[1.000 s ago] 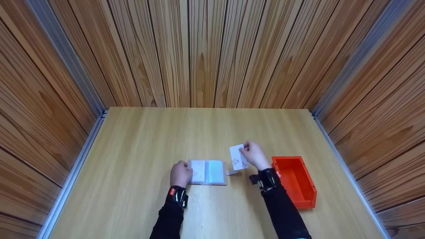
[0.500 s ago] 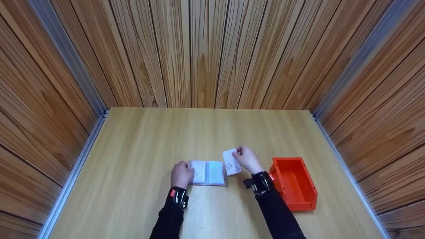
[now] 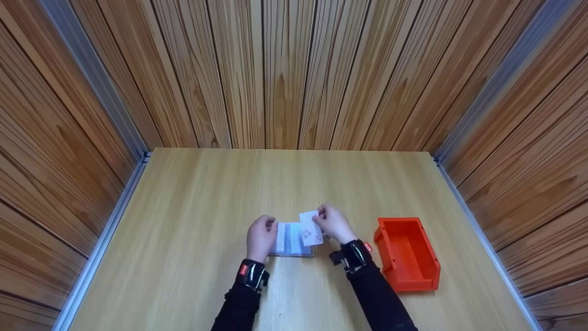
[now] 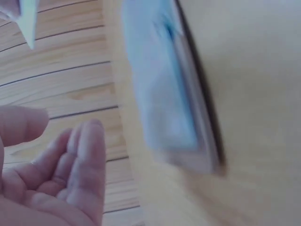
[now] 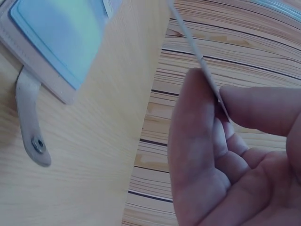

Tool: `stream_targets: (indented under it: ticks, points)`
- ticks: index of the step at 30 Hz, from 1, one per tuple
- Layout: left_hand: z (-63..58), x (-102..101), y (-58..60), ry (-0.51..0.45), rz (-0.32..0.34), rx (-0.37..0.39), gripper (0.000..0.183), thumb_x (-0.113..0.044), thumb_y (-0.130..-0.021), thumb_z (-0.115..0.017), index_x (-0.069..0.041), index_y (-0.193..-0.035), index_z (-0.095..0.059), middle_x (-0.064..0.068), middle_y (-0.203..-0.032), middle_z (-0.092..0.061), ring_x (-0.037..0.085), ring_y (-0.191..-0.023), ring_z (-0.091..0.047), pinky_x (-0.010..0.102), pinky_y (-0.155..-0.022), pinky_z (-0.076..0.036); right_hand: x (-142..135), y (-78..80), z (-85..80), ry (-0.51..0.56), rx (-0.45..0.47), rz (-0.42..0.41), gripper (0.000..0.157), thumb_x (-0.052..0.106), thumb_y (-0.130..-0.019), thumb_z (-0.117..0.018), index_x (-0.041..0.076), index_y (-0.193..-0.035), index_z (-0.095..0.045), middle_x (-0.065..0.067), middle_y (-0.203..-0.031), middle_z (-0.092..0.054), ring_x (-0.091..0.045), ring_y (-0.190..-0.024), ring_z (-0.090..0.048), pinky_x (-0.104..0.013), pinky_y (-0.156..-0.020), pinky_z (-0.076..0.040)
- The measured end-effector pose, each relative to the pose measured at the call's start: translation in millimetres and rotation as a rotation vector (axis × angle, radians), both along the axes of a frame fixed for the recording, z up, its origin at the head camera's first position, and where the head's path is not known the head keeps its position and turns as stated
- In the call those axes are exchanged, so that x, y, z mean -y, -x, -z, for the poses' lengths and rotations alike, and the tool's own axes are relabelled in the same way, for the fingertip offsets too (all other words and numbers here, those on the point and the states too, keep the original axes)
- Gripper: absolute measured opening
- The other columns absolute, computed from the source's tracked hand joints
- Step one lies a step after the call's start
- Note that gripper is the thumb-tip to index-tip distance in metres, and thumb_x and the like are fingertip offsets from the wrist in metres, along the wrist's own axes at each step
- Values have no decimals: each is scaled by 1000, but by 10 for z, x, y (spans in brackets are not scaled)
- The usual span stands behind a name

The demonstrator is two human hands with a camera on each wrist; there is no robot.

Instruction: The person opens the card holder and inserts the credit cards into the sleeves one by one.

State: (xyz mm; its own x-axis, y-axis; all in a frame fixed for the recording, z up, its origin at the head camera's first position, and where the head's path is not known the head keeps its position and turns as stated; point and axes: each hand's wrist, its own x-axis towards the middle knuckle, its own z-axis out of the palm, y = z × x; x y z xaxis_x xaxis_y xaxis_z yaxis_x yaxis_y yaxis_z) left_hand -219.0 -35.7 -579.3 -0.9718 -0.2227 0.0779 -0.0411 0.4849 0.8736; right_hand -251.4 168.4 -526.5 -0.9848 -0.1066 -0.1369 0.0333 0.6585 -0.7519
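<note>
A small card holder (image 3: 287, 239) with clear sleeves lies opened flat on the table. Its pinkish cover has a strap with a metal snap (image 5: 30, 113), visible in the right wrist view. Between thumb and forefinger, my right hand (image 3: 336, 224) pinches a white card (image 3: 310, 228) printed with faint pictures. In the head view the card overlaps the holder's right page; the right wrist view has it edge-on, raised above the tabletop. My left hand (image 3: 262, 238) hovers at the holder's left side. Its fingers (image 4: 89, 155) are loosely bent, with a gap between them and the holder in the left wrist view.
An orange-red plastic bin (image 3: 428, 284) stands on the table (image 3: 206, 193) to the right, beside my right forearm. Wood-plank walls (image 3: 285, 73) with metal corner strips close in the back and sides.
My right hand has brought the card leftward, from beside the holder to over its right page. My left hand has let go of the holder's left edge and shifted slightly right.
</note>
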Motion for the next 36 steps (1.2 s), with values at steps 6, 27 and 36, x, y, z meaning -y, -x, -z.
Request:
stream_targets:
  ticks: [6, 27, 36]
  points:
    - [-52, -138, -20, -135, 78, 80, 23, -14, -96, -64, 0, -114, -67, 11, -104, -67, 25, -98, -64, 40, -87, -52, 68, -22, 50, 40, 6, -17, 11, 10, -95, -63, 2, -101, -58, -6, -81, -57, -18, -70, -57, -29, -60, -48]
    - [-65, -215, -40, -226, 155, 141, 30, -9, -91, -66, -1, -120, -63, 4, -94, -61, 16, -81, -59, 31, -71, -50, 182, -47, 148, 108, -95, -74, 11, 4, -92, -65, 2, -93, -54, 0, -72, -51, -13, -62, -49, -26, -57, -40]
    - [-43, -228, -27, -237, 126, 172, 31, -5, -91, -68, -3, -121, -62, 5, -94, -60, 18, -83, -59, 32, -72, -51, 223, -49, 178, 173, 40, -20, 11, 6, -94, -63, 4, -96, -53, -4, -77, -55, -35, -74, -63, -30, -56, -49]
